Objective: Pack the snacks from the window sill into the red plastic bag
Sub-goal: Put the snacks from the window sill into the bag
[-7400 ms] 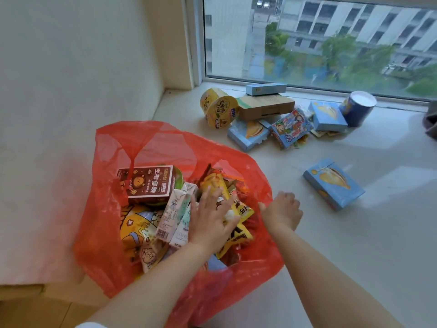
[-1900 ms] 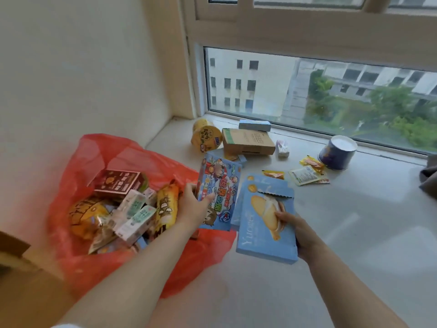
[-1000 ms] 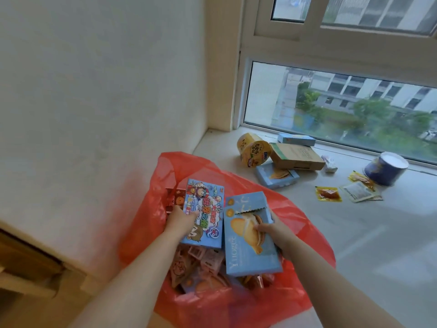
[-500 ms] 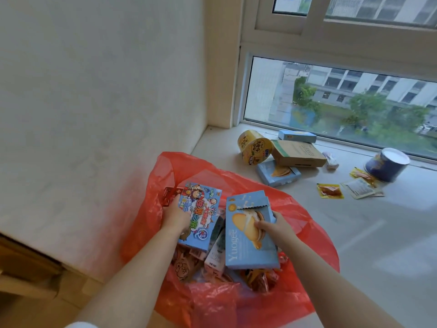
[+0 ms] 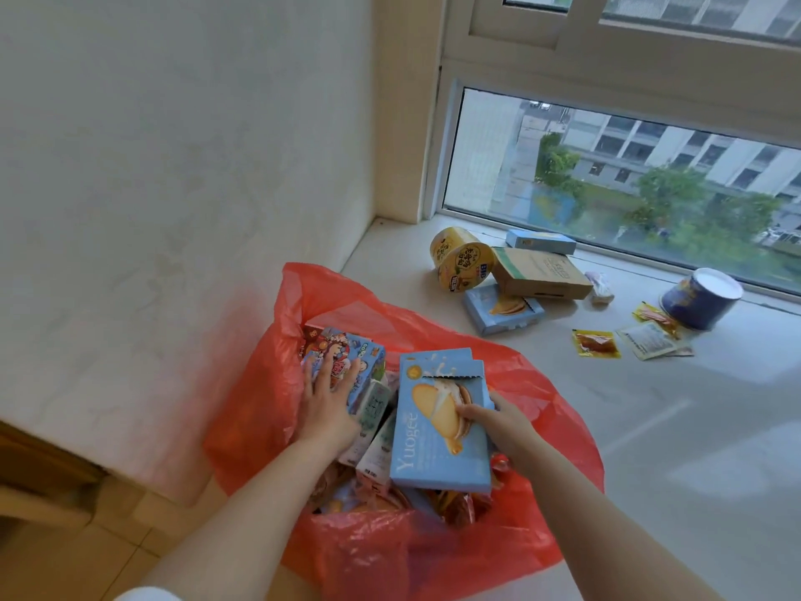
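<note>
The red plastic bag (image 5: 542, 405) sits open on the sill's near left corner, full of snack packs. My left hand (image 5: 325, 405) lies flat, fingers spread, on a colourful cartoon box (image 5: 346, 353) resting inside the bag. My right hand (image 5: 498, 420) grips two stacked light-blue biscuit boxes (image 5: 437, 427) just above the bag's contents. Still on the sill are two yellow cups (image 5: 461, 260), a brown cardboard box (image 5: 542, 273), a blue biscuit box (image 5: 503, 308), a small blue box (image 5: 539, 242), a dark-blue tub (image 5: 700, 297) and loose sachets (image 5: 596, 342).
A cream wall (image 5: 173, 167) stands to the left of the bag. The window (image 5: 628, 188) runs along the sill's far edge. Bare sill surface (image 5: 693, 448) stretches to the right of the bag. The floor shows at the lower left.
Both hands have lowered their boxes into the bag. My left hand now rests flat on the cartoon box rather than gripping it. My right hand still holds the blue boxes.
</note>
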`<act>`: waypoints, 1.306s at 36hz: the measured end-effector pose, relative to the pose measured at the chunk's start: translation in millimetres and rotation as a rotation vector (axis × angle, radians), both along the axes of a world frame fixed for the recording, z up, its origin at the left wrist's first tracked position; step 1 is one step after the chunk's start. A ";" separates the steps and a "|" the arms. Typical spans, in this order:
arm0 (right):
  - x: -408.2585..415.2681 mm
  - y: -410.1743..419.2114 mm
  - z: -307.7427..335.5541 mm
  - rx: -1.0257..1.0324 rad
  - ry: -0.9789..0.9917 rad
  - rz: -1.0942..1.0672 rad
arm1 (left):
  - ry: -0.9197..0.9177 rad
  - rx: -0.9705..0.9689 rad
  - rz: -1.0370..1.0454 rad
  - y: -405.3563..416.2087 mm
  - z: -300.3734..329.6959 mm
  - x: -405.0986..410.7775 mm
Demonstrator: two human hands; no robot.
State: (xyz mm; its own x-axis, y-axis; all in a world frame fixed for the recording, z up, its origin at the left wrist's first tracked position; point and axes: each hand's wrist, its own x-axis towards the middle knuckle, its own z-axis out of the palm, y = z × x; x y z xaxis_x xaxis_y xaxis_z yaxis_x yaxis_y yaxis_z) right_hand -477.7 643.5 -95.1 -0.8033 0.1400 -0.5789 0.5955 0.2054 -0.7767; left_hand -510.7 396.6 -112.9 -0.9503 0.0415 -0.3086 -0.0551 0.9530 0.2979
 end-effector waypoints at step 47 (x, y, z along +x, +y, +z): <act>-7.8 138.6 31.5 0.795 -0.090 -0.300 | 0.020 -0.105 -0.396 107.5 17.2 0.0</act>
